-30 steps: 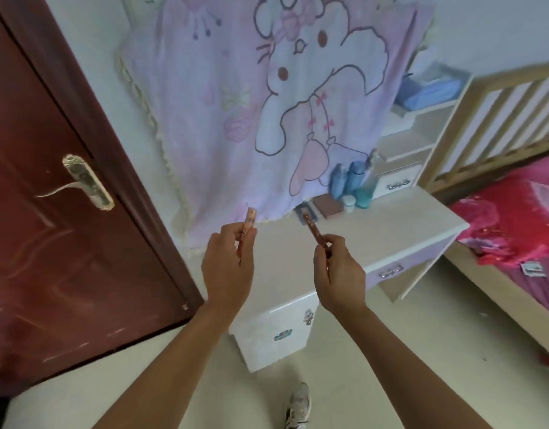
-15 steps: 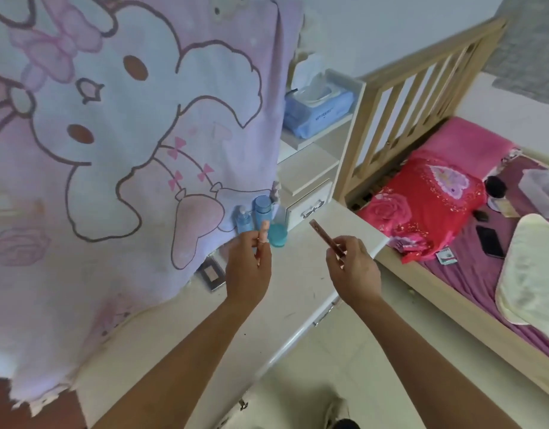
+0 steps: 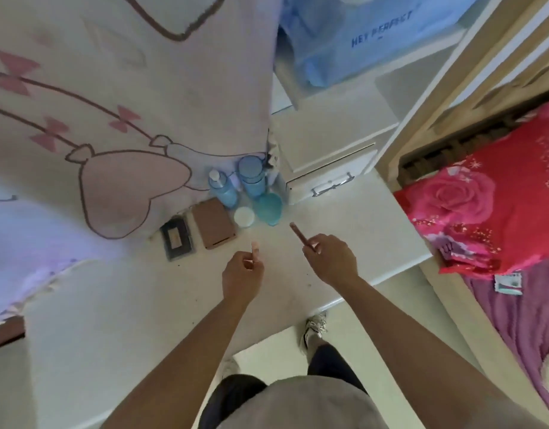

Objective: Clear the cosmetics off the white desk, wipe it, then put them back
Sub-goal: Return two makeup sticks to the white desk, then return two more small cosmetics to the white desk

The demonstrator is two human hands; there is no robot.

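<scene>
While pinched in the curled left hand (image 3: 242, 274), a pink tube (image 3: 254, 250) sits just before the teal jar (image 3: 268, 209), as does the brown pencil (image 3: 298, 233) gripped by the right hand (image 3: 330, 261), both over the desk (image 3: 344, 218); bottles (image 3: 223, 190) stand behind the jar, palettes (image 3: 214, 224) left of it

The left hand (image 3: 242, 275) with its short pink tube (image 3: 255, 251) and the right hand (image 3: 330, 261) with its slim brown stick (image 3: 299, 235) now hover mid-frame over the white desk (image 3: 344, 218).
</scene>
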